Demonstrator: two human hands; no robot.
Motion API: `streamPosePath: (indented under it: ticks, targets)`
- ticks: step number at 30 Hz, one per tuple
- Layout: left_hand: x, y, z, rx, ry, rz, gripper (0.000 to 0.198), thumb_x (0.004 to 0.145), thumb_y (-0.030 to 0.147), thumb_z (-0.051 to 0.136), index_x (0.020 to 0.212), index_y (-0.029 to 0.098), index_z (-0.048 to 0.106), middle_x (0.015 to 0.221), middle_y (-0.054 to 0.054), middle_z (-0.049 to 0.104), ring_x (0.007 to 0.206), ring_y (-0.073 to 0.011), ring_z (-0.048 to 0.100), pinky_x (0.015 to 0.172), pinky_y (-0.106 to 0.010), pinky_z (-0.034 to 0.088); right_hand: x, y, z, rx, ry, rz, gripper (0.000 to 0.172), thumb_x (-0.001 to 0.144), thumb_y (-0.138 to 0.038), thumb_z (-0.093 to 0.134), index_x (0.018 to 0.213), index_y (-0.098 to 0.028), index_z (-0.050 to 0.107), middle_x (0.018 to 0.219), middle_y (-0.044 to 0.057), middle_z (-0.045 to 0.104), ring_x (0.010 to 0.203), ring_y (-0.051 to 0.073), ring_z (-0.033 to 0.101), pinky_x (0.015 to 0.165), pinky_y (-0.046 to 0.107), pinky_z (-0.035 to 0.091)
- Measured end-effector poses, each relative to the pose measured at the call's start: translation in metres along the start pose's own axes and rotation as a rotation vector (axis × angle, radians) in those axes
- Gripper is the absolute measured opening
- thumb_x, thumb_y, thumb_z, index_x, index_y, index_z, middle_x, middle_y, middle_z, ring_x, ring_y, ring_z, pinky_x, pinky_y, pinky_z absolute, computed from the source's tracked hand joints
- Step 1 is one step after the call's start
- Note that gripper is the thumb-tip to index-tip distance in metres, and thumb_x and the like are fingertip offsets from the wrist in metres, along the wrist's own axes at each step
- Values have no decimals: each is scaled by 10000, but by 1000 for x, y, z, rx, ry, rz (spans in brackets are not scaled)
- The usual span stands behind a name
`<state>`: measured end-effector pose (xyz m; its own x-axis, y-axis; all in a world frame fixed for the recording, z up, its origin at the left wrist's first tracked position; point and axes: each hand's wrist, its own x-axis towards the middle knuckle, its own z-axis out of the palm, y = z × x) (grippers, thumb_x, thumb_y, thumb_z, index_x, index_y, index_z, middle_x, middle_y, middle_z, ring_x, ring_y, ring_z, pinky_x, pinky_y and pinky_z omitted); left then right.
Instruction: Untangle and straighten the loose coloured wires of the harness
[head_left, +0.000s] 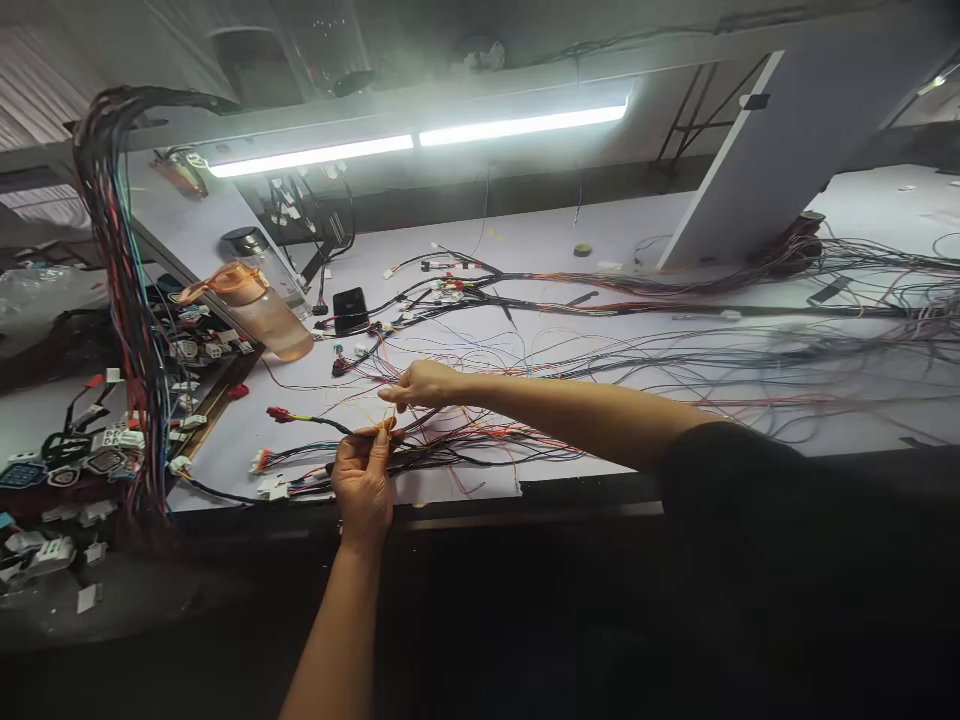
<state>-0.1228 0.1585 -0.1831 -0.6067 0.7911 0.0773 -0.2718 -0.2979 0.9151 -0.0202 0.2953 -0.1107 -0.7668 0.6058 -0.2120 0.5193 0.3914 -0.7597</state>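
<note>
My left hand (365, 478) is raised over the near edge of the white worktable (570, 300), its fingers pinched on thin wires of a harness bundle (465, 450). My right hand (424, 385) reaches across from the right, just above it, fingers closed on a thin yellowish wire (367, 415). A black lead with a red connector (279, 413) runs left from my left hand. White and orange connectors (266, 475) lie at the bundle's left end.
A long wire harness (675, 290) sprawls across the table to the right. An orange-capped bottle (259, 310) and a black phone (349, 308) sit at back left. A hanging wire bundle (124, 290) and trays of connectors (105, 450) stand on the left.
</note>
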Motion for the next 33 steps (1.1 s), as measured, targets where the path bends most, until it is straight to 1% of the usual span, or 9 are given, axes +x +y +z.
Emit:
streamPosePath:
  ticks: [3,6,8,12,15,19,23,28,33]
  targets:
    - [-2,4,2,13,-18,1,307,677,244,796,873,140,584,887,-26,701,784,-127,689,795,-256,538,-6,-15,-2,88,-20,-10,433,860,-508,557,844,-106,717,697,11,612,613,81,489,585,218,337]
    - [-3,7,4,11,-25,-2,292,684,236,791,862,139,581,869,-20,694,780,-126,685,821,-277,537,-13,-25,-1,133,-51,-131,456,860,-527,547,846,-96,695,616,-23,538,574,66,413,567,213,313]
    - [-3,6,4,10,-26,-2,297,682,239,791,866,141,579,870,-18,694,766,-126,685,817,-276,538,-13,-22,-1,80,-62,-213,433,884,-504,524,894,-108,699,647,-20,556,605,68,425,588,208,318]
    - [-2,3,2,-12,-1,4,318,662,237,794,865,148,566,975,-36,697,765,-126,690,817,-270,536,-13,9,-9,-247,-7,-201,317,908,-408,523,1004,-172,711,911,36,681,760,107,536,653,230,331]
    - [-1,3,1,-8,8,-9,316,655,227,792,860,148,566,1042,-51,690,758,-116,689,828,-269,533,-25,43,-19,-457,59,-240,233,893,-358,550,975,-219,718,1115,38,666,905,142,577,707,257,334]
    - [-1,5,0,-17,3,-7,292,656,198,785,851,147,574,1041,-39,688,749,-112,687,821,-260,535,-51,85,-30,-680,203,-220,216,898,-366,543,916,-238,715,1198,21,634,1045,192,558,835,333,317]
    - [0,7,-1,-46,12,-9,257,648,153,778,809,141,577,936,-34,705,826,-125,685,847,-256,532,-68,111,-35,-675,278,-185,225,919,-401,520,1011,-283,687,1282,-9,595,1119,204,529,872,361,307]
    - [2,9,0,-33,6,-46,256,636,146,776,802,141,580,899,-44,710,767,-121,677,782,-241,542,-73,119,-33,-603,338,-214,310,896,-349,569,1189,-255,613,1289,29,592,1140,211,527,878,362,324]
    - [3,8,4,13,70,-37,233,664,156,763,836,146,606,877,-14,688,762,-105,667,741,-210,552,-78,128,-28,-529,421,-225,286,888,-391,582,1121,-239,648,1242,34,616,1122,194,539,860,345,344]
